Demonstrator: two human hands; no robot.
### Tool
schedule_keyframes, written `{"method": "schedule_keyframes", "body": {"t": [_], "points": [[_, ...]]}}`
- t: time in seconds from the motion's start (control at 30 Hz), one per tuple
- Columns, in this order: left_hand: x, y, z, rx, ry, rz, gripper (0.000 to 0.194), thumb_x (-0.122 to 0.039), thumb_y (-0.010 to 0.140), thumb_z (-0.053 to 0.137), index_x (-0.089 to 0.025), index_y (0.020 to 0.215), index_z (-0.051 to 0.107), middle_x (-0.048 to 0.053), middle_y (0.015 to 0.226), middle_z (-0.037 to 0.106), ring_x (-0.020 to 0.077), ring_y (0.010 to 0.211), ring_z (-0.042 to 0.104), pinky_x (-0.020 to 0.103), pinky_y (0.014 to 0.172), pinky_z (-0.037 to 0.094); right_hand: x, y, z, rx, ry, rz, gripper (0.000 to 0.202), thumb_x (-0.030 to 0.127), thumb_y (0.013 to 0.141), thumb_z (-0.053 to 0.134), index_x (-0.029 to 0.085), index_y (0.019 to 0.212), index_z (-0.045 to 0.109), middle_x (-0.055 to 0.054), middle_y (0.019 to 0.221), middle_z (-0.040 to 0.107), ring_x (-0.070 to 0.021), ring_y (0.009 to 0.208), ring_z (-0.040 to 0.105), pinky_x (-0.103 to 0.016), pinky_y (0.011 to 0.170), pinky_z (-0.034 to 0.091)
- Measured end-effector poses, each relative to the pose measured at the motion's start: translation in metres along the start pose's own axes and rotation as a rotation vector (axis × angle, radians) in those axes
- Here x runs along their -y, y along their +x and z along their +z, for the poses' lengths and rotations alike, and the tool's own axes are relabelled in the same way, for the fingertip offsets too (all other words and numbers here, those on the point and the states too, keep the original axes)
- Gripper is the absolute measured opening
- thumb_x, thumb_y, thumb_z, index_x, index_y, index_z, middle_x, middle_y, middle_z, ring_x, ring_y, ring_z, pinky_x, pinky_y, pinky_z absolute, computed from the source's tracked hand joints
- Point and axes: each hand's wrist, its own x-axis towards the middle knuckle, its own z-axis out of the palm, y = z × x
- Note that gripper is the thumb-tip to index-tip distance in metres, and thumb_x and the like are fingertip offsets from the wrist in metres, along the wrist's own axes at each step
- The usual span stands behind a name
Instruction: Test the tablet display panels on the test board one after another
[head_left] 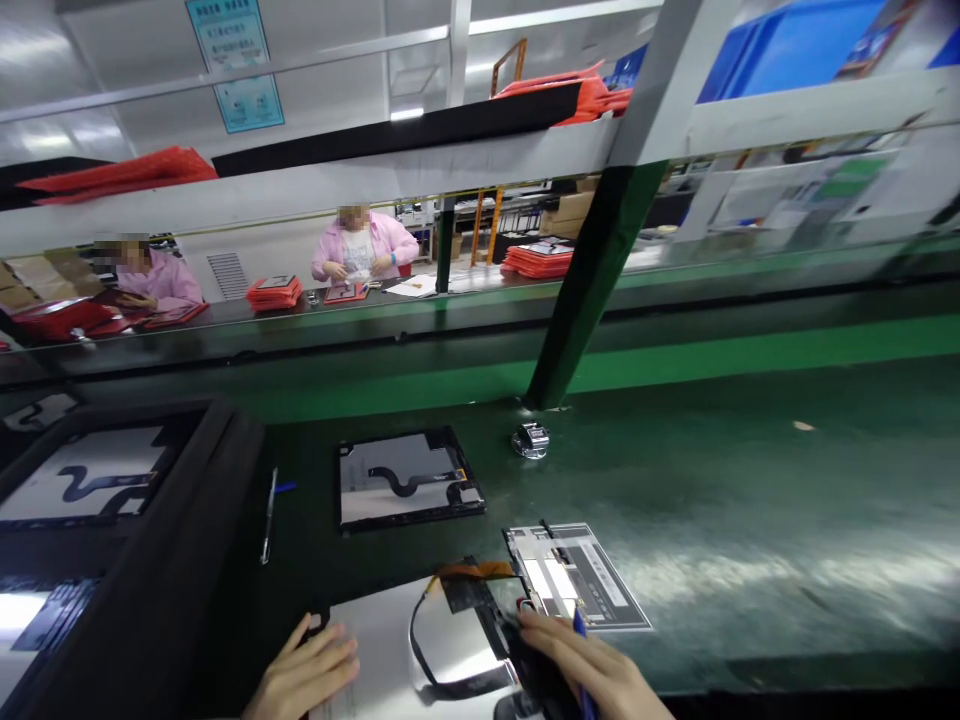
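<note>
A silvery display panel (382, 640) with a black ribbon cable and an orange flex strip (472, 571) lies in front of me at the bottom. My left hand (307, 672) rests on its left edge, fingers stretched out over the back. At the panel's right side, my right hand (589, 665) touches the dark edge with its fingertips and has a slim blue pen-like tool (580, 625) tucked between its fingers. Partly behind that hand lies a flat battery-like plate (592, 575) with white and grey areas. Another display panel (409, 478) with a curved black cable lies farther back.
Black foam trays (202, 500) with more panels stand at the left. A clear pen-like tool (268, 520) and a small metal holder (531, 440) lie on the green table (750, 480). A slanted green post (592, 290) rises behind. Two people in pink work across the bench.
</note>
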Motion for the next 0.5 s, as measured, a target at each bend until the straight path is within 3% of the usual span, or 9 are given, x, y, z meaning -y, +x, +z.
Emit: {"method": "schedule_keyframes", "body": {"t": [0.07, 0.17, 0.23, 0.3, 0.37, 0.5], "points": [[-0.011, 0.007, -0.007, 0.063, 0.143, 0.075, 0.047, -0.014, 0.094, 0.047, -0.039, 0.134, 0.051, -0.002, 0.126, 0.065, 0.0197, 0.121, 0.057, 0.041, 0.108, 0.040, -0.006, 0.006, -0.003, -0.028, -0.001, 0.090, 0.028, 0.031, 0.098, 0.044, 0.024, 0.113, 0.067, -0.009, 0.104, 0.075, -0.0200, 0.088, 0.073, -0.025, 0.078, 0.059], [-0.025, 0.023, -0.019, 0.168, 0.382, 0.128, 0.068, 0.005, 0.089, 0.032, -0.036, 0.143, 0.038, -0.004, 0.136, 0.058, 0.0164, 0.127, 0.050, 0.038, 0.109, 0.036, 0.002, 0.022, 0.007, -0.244, 0.132, 0.394, 0.031, 0.035, 0.099, 0.039, 0.021, 0.113, 0.064, -0.002, 0.068, 0.072, -0.0128, 0.044, 0.062, -0.022, 0.050, 0.055], [-0.030, 0.032, -0.024, 0.193, 0.433, 0.073, 0.081, 0.013, 0.082, 0.024, -0.038, 0.143, 0.035, -0.006, 0.140, 0.053, 0.0178, 0.131, 0.045, 0.043, 0.110, 0.036, 0.013, 0.035, 0.019, -0.332, 0.263, 0.522, 0.039, 0.045, 0.099, 0.034, 0.020, 0.096, 0.065, 0.001, 0.057, 0.062, -0.0113, 0.037, 0.050, -0.022, 0.039, 0.047], [-0.033, 0.039, -0.026, 0.188, 0.430, -0.056, 0.087, 0.015, 0.076, 0.022, -0.041, 0.142, 0.037, -0.007, 0.146, 0.045, 0.0218, 0.137, 0.038, 0.050, 0.111, 0.033, 0.022, 0.045, 0.029, -0.357, 0.374, 0.564, 0.048, 0.053, 0.096, 0.035, 0.020, 0.071, 0.060, -0.001, 0.058, 0.058, -0.0126, 0.043, 0.051, -0.023, 0.039, 0.044], [-0.038, 0.044, -0.025, 0.135, 0.375, -0.221, 0.082, 0.011, 0.077, 0.027, -0.041, 0.138, 0.044, -0.006, 0.148, 0.044, 0.0253, 0.138, 0.037, 0.051, 0.111, 0.034, 0.025, 0.051, 0.035, -0.365, 0.412, 0.638, 0.052, 0.056, 0.093, 0.043, 0.019, 0.057, 0.053, -0.002, 0.055, 0.056, -0.0134, 0.044, 0.052, -0.024, 0.040, 0.044], [-0.063, 0.061, -0.009, -0.066, 0.062, -0.490, 0.045, -0.017, 0.092, 0.041, -0.032, 0.131, 0.058, 0.004, 0.134, 0.061, 0.0253, 0.125, 0.055, 0.040, 0.107, 0.043, 0.022, 0.051, 0.038, -0.356, 0.257, 0.688, 0.050, 0.054, 0.085, 0.058, 0.020, 0.049, 0.049, 0.002, 0.041, 0.049, -0.0127, 0.037, 0.048, -0.024, 0.040, 0.041]]}}
